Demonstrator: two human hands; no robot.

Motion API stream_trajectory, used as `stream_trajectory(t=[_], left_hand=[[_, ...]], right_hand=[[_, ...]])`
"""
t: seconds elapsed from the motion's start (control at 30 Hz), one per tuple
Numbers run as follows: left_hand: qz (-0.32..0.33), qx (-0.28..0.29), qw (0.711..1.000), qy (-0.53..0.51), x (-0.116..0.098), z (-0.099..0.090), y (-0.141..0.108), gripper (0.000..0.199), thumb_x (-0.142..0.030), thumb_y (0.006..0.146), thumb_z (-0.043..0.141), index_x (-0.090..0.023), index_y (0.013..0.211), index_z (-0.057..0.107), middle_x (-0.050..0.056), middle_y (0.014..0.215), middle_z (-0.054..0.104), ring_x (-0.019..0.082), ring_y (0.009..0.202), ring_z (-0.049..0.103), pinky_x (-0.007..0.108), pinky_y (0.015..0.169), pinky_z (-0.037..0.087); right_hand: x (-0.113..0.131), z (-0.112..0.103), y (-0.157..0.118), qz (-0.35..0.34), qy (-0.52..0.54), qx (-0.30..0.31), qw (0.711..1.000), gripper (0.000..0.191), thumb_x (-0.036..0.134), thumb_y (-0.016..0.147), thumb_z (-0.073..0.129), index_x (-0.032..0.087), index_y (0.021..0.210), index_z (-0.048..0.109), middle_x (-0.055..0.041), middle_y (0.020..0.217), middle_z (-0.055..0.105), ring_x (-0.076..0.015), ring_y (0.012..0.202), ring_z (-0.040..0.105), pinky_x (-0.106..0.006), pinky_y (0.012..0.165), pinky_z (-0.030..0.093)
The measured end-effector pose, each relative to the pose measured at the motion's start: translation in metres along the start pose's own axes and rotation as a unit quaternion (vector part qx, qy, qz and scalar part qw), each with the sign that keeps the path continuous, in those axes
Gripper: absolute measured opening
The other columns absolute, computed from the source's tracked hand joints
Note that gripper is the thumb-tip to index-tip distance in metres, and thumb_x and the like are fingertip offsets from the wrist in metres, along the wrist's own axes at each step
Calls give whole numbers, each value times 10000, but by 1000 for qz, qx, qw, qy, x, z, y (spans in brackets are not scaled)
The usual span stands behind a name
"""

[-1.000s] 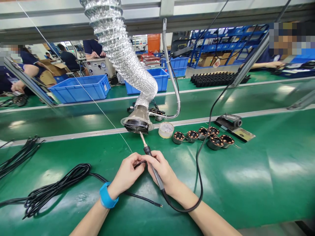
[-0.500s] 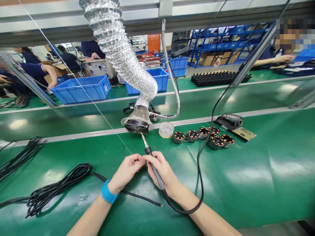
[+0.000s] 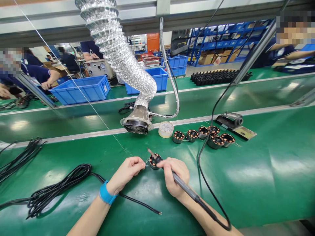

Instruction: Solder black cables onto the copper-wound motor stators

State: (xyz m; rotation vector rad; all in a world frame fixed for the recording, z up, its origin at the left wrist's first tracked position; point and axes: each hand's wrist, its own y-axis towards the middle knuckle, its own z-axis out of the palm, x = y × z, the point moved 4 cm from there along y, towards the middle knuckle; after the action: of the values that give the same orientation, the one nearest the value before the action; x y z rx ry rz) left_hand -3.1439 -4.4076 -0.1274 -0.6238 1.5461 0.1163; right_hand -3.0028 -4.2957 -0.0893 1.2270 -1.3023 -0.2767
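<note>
My right hand [image 3: 176, 175] is closed around the handle of a soldering iron [image 3: 183, 183], whose tip points up and left over a copper-wound motor stator [image 3: 154, 166]. The iron and hand cover part of this stator. At its left side, my left hand [image 3: 130, 168], with a blue band at the wrist, pinches the thin lead wires coming off it. A fine solder strand [image 3: 98, 114] hangs from the upper left and ends just above the left hand. Below the hands lies the stripped end of a black cable [image 3: 147, 206].
Several more stators [image 3: 192, 135] stand to the right, beside a soldering iron stand [image 3: 230, 123]. Behind are a round tub of silvery bits [image 3: 165, 129] and a fume extractor hood [image 3: 136, 123]. Coiled black cables [image 3: 61, 186] lie left. Co-workers sit beyond the bench rail.
My right hand has moved right and lowered the iron, its tip leaving the hood's front. The stator beneath is now visible. My left hand stays nearly in place, still pinching.
</note>
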Motion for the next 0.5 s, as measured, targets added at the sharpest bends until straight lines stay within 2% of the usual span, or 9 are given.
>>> stream_trajectory(t=[0.17,0.5], left_hand=[[0,-2,1000,-3,1,0,-1,294,-418,824,619,-136,741,600,-72,536,360,88,526,262,254,514,163],[0,-4,1000,-1,3,0,1,312,-443,819,619,-136,757,618,-67,524,390,90,517,282,250,522,184]], right_hand=[[6,-4,-6,-22,56,-21,998,356,117,898,359,196,634,584,11,506,555,-120,460,507,-304,529,367],[7,2,-9,-18,87,4,996,362,131,897,352,197,620,575,10,493,531,-124,446,488,-305,525,355]])
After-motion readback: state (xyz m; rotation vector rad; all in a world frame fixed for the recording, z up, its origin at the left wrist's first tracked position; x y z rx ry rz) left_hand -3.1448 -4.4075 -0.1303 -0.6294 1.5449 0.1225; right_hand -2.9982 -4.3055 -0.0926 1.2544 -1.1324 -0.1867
